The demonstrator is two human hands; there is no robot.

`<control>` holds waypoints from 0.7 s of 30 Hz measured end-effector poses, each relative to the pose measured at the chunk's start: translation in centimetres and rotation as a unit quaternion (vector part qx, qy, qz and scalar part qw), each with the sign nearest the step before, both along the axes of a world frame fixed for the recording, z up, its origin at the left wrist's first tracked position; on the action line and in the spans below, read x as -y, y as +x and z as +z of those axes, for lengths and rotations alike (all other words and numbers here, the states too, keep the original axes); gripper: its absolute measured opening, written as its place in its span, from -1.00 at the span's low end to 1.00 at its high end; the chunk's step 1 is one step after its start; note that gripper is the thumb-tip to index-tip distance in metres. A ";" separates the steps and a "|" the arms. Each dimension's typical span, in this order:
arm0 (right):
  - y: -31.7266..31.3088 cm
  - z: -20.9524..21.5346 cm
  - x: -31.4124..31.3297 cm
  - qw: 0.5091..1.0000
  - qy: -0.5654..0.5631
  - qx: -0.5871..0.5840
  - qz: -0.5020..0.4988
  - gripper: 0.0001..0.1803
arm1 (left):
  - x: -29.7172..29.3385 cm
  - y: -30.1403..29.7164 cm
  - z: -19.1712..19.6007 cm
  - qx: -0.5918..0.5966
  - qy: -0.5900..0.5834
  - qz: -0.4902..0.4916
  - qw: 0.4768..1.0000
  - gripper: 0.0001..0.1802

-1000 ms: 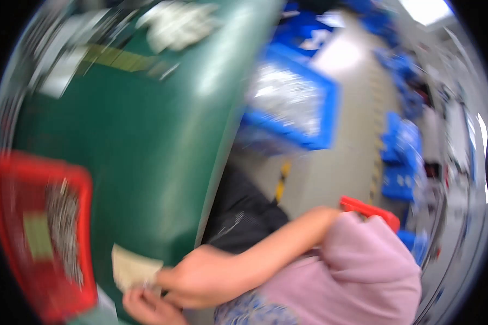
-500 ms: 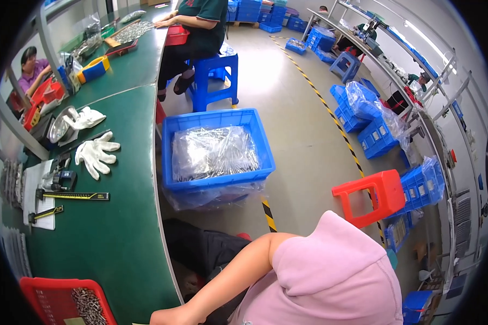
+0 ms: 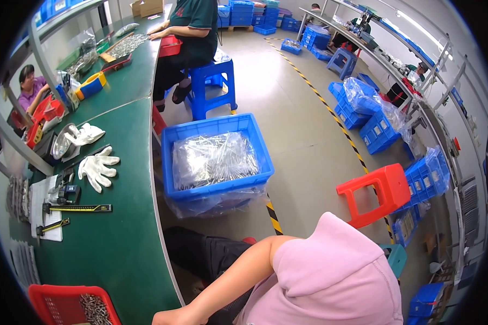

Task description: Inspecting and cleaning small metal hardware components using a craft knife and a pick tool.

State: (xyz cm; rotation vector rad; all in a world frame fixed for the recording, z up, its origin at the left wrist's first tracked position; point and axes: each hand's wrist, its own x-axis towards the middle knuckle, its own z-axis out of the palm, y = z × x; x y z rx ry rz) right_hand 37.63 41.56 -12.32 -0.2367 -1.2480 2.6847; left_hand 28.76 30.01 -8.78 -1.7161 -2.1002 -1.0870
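My right arm, in a pink short sleeve, crosses the lower part of the head view toward the bench edge. Only the wrist and back of my right hand (image 3: 171,316) show at the bottom border. The fingers are cut off, so what they hold or touch is hidden. My left hand is out of view. Left of the right hand, a red plastic basket (image 3: 54,306) stands on the green bench (image 3: 116,249), with many small metal parts (image 3: 94,310) heaped inside.
Farther along the bench lie white gloves (image 3: 98,169), calipers (image 3: 81,208) and a paper sheet (image 3: 53,225). Beside it stands a blue crate (image 3: 217,190) of bagged metal rods. A red stool (image 3: 382,189) is at right. A seated co-worker (image 3: 192,35) works at the far bench.
The view has shifted slightly, so the bench items and the red basket appear a little lower and farther right. My right arm keeps nearly the same pose.
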 end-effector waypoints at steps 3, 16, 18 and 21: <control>-0.4 0.4 -0.2 1.000 0.007 -0.014 0.010 -0.82 | 0.0 -0.3 0.2 -0.010 0.007 0.009 1.000 -0.81; -3.2 4.0 -5.6 0.872 0.458 0.079 -0.154 -0.77 | -1.6 -6.2 -0.6 0.275 0.159 -0.025 0.948 -0.96; -2.7 4.0 -7.4 0.760 0.597 0.139 -0.215 -0.77 | -0.2 -7.1 -0.9 0.316 0.192 -0.003 0.929 -0.95; -1.2 3.2 -10.2 0.602 0.704 0.282 -0.250 -0.75 | 0.1 -6.9 -0.9 0.396 0.221 -0.066 0.889 -0.94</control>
